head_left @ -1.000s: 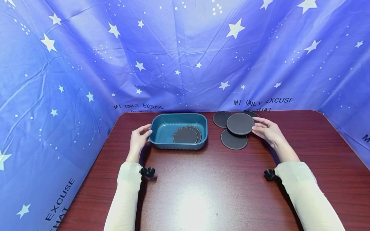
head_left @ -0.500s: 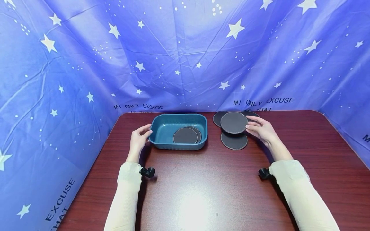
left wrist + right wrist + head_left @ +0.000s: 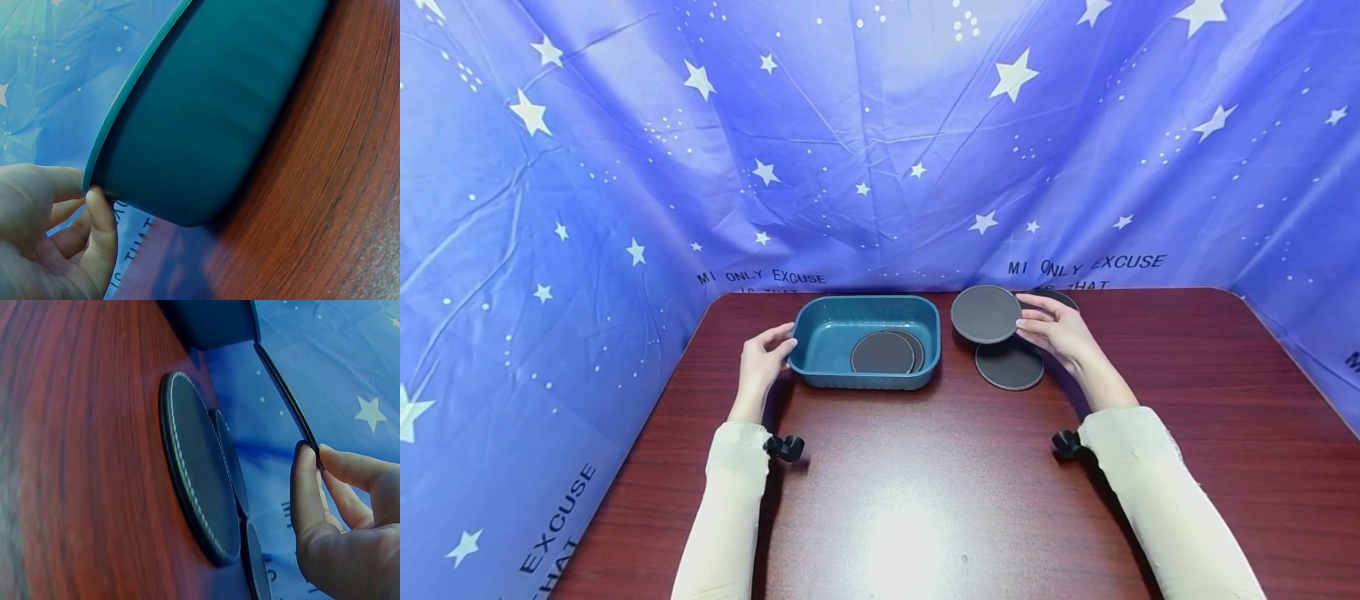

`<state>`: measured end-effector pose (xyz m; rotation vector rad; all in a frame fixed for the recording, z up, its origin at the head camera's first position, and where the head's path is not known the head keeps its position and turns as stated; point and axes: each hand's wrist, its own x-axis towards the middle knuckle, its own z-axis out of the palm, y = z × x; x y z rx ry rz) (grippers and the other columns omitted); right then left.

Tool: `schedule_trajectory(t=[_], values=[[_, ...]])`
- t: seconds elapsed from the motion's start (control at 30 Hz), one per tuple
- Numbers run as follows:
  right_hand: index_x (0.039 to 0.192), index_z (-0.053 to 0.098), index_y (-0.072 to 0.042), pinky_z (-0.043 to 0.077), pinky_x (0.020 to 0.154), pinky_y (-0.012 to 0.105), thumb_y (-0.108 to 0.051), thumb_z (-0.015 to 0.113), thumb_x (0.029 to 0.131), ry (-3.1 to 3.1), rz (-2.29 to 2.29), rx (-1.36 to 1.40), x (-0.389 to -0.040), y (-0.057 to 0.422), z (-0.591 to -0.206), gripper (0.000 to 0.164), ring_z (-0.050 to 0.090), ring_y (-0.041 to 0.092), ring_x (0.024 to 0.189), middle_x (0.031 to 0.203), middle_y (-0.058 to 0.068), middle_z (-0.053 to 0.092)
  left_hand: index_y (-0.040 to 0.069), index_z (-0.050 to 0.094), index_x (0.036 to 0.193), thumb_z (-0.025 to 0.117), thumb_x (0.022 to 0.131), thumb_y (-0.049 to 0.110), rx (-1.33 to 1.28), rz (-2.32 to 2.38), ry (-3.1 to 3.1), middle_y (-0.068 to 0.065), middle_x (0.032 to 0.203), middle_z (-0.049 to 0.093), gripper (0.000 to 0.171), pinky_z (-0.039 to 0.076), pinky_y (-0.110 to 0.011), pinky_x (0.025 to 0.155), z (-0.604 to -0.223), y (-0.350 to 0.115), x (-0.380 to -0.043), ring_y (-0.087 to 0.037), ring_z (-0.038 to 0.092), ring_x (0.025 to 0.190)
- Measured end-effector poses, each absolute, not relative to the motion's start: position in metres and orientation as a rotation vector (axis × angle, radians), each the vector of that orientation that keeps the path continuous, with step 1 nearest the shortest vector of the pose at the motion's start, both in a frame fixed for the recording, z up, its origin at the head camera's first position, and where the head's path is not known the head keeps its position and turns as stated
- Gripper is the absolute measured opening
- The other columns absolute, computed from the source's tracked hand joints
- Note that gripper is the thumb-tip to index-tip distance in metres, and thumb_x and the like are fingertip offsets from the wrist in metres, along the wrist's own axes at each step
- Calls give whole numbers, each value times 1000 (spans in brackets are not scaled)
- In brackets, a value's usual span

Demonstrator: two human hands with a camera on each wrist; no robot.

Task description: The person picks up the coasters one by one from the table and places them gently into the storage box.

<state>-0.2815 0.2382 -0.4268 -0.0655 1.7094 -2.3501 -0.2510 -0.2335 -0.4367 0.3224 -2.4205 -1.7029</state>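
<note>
My left hand (image 3: 762,362) pinches the left rim of a teal rectangular basin (image 3: 865,381) between thumb and fingers; the left wrist view shows the hand (image 3: 69,231) at the basin's lip. Two overlapping round black coasters (image 3: 883,353) lie inside, toward the right. To the basin's right, my right hand (image 3: 1063,337) holds a round black coaster (image 3: 986,314) by its edge, raised above the table. In the right wrist view this coaster (image 3: 284,394) appears edge-on. Below it rests a stitched coaster (image 3: 200,472) on the table, with two more coasters (image 3: 231,462) behind, partly hidden.
The dark red wooden table (image 3: 880,450) reaches back to a blue star-patterned cloth (image 3: 880,150) that hangs behind and at the sides. Another coaster's edge (image 3: 1062,297) shows beyond the right hand. Black camera mounts (image 3: 786,448) sit at both wrists.
My right hand has carried the held coaster left, toward the basin, over the coasters on the table. The left hand keeps its hold on the rim, and the basin stays in place.
</note>
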Motion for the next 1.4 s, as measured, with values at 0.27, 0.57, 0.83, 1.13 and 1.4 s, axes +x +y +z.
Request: schedule_trajectory(t=[0.27, 0.57, 0.83, 1.13, 1.4], values=[[126, 57, -11, 59, 78, 19, 11, 59, 93, 1711, -2347, -85, -287, 221, -423, 40, 69, 4, 78, 82, -5, 70, 6, 67, 129, 66, 94, 8, 330, -1711, -2410, -22, 124, 66, 35, 52, -14, 56, -438, -234, -251, -7, 63, 74], [125, 58, -11, 59, 78, 20, 11, 58, 93, 1695, -2375, -73, -291, 218, -413, 39, 70, 5, 78, 82, -4, 70, 5, 65, 131, 66, 94, 7, 315, -1716, -2413, -23, 126, 66, 36, 53, -14, 57, -437, -235, -251, -5, 63, 73], [141, 47, -3, 59, 79, 19, 9, 59, 93, 1727, -2339, -82, -297, 207, -400, 51, 69, 5, 79, 84, -5, 70, 6, 66, 131, 65, 95, 9, 330, -1728, -2417, -22, 127, 65, 36, 53, -14, 57, -438, -237, -250, -6, 63, 75], [141, 47, -4, 59, 81, 19, 10, 56, 95, 1768, -2269, -111, -304, 186, -398, 50, 69, 4, 79, 85, -6, 69, 6, 66, 130, 66, 94, 8, 325, -1719, -2412, -22, 126, 66, 36, 52, -14, 56, -439, -236, -252, -6, 63, 73], [151, 35, 4, 58, 80, 18, 9, 55, 96, 1808, -2181, -164, -307, 166, -397, 59, 69, 3, 81, 86, -8, 69, 6, 67, 129, 67, 94, 9, 330, -1706, -2418, -22, 124, 66, 35, 52, -15, 56, -437, -234, -251, -7, 62, 69]])
